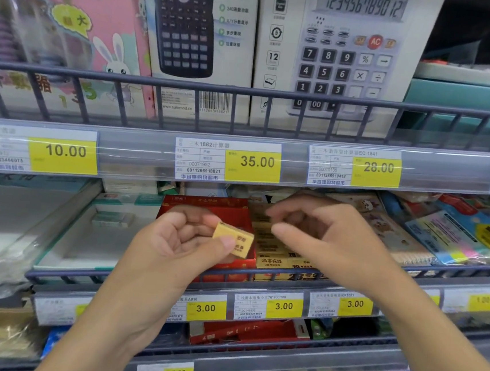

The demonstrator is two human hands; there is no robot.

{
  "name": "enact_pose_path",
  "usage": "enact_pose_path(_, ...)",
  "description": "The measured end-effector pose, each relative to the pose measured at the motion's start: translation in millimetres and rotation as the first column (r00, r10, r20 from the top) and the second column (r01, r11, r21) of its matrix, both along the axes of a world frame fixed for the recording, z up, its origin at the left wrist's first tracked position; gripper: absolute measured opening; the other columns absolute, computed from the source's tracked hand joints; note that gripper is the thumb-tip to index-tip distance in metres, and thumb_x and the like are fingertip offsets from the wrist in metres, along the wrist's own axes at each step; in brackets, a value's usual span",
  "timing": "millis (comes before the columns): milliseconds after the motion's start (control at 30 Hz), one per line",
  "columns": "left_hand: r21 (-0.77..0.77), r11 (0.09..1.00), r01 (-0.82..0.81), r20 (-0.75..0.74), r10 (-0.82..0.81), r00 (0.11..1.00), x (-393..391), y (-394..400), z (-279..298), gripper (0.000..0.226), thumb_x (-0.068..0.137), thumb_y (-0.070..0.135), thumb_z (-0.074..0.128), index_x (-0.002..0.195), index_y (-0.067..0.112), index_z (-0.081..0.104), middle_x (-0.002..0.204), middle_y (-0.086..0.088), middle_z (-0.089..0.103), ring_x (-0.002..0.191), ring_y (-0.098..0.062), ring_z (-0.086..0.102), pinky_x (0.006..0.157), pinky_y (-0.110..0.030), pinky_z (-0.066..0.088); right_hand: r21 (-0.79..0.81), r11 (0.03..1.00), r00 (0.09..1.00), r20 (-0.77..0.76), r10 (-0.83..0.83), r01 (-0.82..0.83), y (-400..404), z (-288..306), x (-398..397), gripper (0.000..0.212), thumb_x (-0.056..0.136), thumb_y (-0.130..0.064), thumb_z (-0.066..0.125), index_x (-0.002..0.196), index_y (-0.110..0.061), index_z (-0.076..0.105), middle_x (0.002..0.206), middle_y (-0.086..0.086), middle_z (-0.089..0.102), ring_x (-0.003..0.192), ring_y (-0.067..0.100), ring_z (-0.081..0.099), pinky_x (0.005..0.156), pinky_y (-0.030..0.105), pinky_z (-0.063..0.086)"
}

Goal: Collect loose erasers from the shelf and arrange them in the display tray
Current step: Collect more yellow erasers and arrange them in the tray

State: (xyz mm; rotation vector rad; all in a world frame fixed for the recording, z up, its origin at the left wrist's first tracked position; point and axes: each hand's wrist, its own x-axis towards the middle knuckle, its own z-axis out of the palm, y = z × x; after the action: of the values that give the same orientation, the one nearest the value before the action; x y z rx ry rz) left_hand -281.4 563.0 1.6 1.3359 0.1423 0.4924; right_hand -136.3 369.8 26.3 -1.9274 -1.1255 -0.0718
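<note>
My left hand [185,236] pinches a small yellow eraser [234,239] between thumb and fingers, just in front of the red display tray [206,204] on the middle shelf. My right hand [319,237] hovers to the right, over a stack of yellow erasers [278,257] in the tray. Its fingers are loosely curled; motion blur hides whether they hold anything. Part of the tray is hidden behind both hands.
A wire rail [259,272] runs along the shelf front below the tray. White and green boxes [115,217] lie to the left, notebooks and colourful packs [442,234] to the right. Calculator boxes [339,60] stand on the shelf above, over price labels [252,162].
</note>
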Motion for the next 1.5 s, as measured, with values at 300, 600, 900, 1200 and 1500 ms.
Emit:
enact_pose_path(300, -0.028, 0.999, 0.023, 0.021, -0.022, 1.000, 5, -12, -2, 0.056, 0.065, 0.023, 0.097, 0.107, 0.007, 0.064, 0.094, -0.010, 0.079, 0.095, -0.030, 0.077, 0.086, -0.031, 0.061, 0.159, 0.975, 0.940, 0.327, 0.096, -0.155, 15, -14, -33, 0.033, 0.087, -0.017, 0.080, 0.118, -0.017, 0.071, 0.105, -0.006, 0.062, 0.087, 0.013, 0.061, 0.073, 0.025, 0.051)
enact_pose_path(600, 0.931, 0.332, -0.150, 0.029, 0.344, 0.939, 0, -8, -15, 0.040, 0.090, 0.075, 0.040, 0.110, 0.044, 0.056, 0.100, 0.029, 0.058, 0.101, 0.001, 0.051, 0.083, -0.024, 0.044, 0.045, 0.976, 0.977, -0.044, -0.211, 0.213, -15, 1, 28, 0.018, 0.087, -0.033, 0.077, 0.103, -0.041, 0.074, 0.073, -0.017, 0.069, 0.062, 0.000, 0.060, 0.058, 0.010, 0.042)
enact_pose_path(900, 0.956, -0.101, -0.276, 0.293, 0.327, 0.898, 9, -9, -35, 0.046, 0.098, 0.057, 0.041, 0.086, 0.024, 0.072, 0.076, 0.011, 0.064, 0.067, -0.017, 0.058, 0.065, -0.032, 0.042, -0.447, 0.839, 0.950, 0.183, -0.252, 0.309, -7, 2, 65, 0.019, 0.091, -0.036, 0.071, 0.105, -0.043, 0.062, 0.090, -0.020, 0.061, 0.084, -0.002, 0.060, 0.076, 0.021, 0.048)
enact_pose_path(1200, 0.951, -0.091, -0.296, 0.309, 0.317, 0.897, 10, -8, -38, 0.043, 0.098, 0.056, 0.045, 0.089, 0.024, 0.073, 0.078, 0.011, 0.065, 0.069, -0.016, 0.058, 0.066, -0.030, 0.038, -0.537, 0.814, 0.974, 0.154, -0.166, 0.223, 0, -3, 69, 0.021, 0.089, -0.032, 0.074, 0.107, -0.041, 0.065, 0.094, -0.020, 0.059, 0.087, -0.002, 0.058, 0.076, 0.016, 0.047)
enact_pose_path(1500, 0.954, -0.072, -0.290, 0.297, 0.320, 0.900, 9, -9, -36, 0.044, 0.098, 0.056, 0.043, 0.087, 0.025, 0.072, 0.077, 0.012, 0.064, 0.068, -0.016, 0.056, 0.065, -0.032, 0.042, -0.533, 0.799, 0.960, 0.177, -0.215, 0.277, 2, -7, 71, 0.023, 0.090, -0.040, 0.072, 0.113, -0.041, 0.073, 0.098, -0.025, 0.055, 0.083, -0.008, 0.051, 0.063, -0.001, 0.037)
